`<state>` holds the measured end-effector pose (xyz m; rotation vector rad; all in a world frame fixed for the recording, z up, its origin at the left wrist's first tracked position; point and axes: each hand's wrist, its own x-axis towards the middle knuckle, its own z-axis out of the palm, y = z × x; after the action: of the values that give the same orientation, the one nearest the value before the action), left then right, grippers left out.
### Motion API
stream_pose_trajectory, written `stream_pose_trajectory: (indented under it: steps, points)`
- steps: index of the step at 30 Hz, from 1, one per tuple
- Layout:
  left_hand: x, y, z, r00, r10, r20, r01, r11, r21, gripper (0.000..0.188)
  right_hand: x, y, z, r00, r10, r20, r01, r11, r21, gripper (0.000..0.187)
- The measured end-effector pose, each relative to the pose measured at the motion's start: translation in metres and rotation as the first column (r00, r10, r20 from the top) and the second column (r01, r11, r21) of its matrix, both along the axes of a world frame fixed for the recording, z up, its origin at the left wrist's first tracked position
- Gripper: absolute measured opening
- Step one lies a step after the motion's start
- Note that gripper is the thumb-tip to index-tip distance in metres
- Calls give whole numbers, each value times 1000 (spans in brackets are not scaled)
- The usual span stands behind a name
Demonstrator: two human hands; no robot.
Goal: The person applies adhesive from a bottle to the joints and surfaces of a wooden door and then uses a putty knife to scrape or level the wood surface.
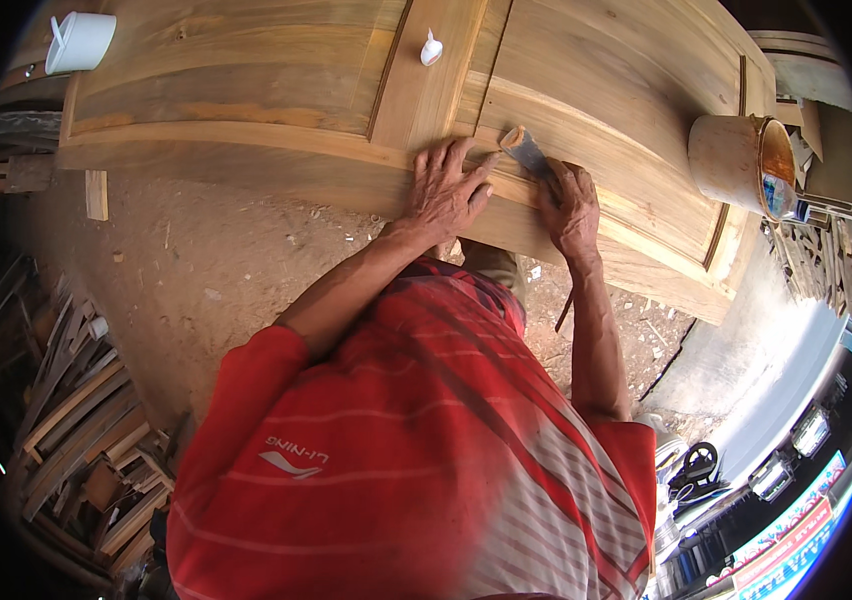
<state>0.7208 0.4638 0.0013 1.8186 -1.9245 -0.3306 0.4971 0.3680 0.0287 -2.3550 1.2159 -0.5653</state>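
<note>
A large panelled wooden door (276,70) lies flat in front of me. My left hand (444,190) rests on its near edge, palm down, with fingers apart and nothing in them. Just right of it, my right hand (571,205) is closed around a putty knife (528,152). The grey blade points away and to the left, and light brown filler sits on its end. That tip is close over the door's frame, near my left fingertips; whether it touches the wood I cannot tell. The knife's handle is hidden in my right hand.
On the door stand a small white nozzle bottle (431,50), a white tub (82,42) at the far left and a brown-stained bucket (731,160) at the right. Scrap wood (96,430) is heaped at lower left. Wood strips (831,262) lie beyond the door's right end.
</note>
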Motion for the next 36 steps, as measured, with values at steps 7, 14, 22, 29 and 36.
stream_pose_trajectory:
  steps: [7,14,22,29,36]
  points:
    - [1,-1,4,1000,19,-23,-19,1000,4,51,3,1,1,1000,20,13,-19,997,-78,42]
    - [0,0,2,999,27,-30,-27,1000,0,50,6,5,4,999,0,-38,-4,996,-94,44]
    - [-1,0,5,999,36,-32,-35,999,23,49,4,10,-1,998,-23,-64,13,989,-149,44]
    - [-1,-1,5,999,31,-21,-30,999,13,49,-3,11,-9,978,-205,44,209,966,-152,47]
    - [2,0,2,997,58,-56,-59,998,-32,50,-1,20,-5,931,-355,-89,328,917,-227,51]
